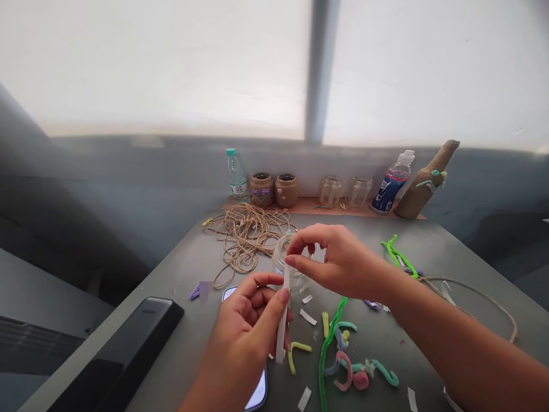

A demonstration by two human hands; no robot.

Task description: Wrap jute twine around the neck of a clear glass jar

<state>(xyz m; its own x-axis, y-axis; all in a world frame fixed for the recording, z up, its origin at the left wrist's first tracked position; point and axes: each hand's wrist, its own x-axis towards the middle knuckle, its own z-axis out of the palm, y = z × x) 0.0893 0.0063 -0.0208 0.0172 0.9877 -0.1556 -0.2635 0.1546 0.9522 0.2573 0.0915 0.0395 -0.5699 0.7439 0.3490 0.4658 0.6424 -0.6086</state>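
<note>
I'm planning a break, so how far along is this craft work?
Two wrapped jars and a wrapped bottle already look done, covered in twine and decorated. The left hand and right hand hold a white strip. Three clear jars seem left, with loose twine nearby.

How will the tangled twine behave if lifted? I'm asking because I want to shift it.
The twine looks floppy, lying in loose, overlapping loops, so it would probably sag. Its crossing strands may snag and come up as one clump. Being thin cord, it is likely light for its spread.
</note>
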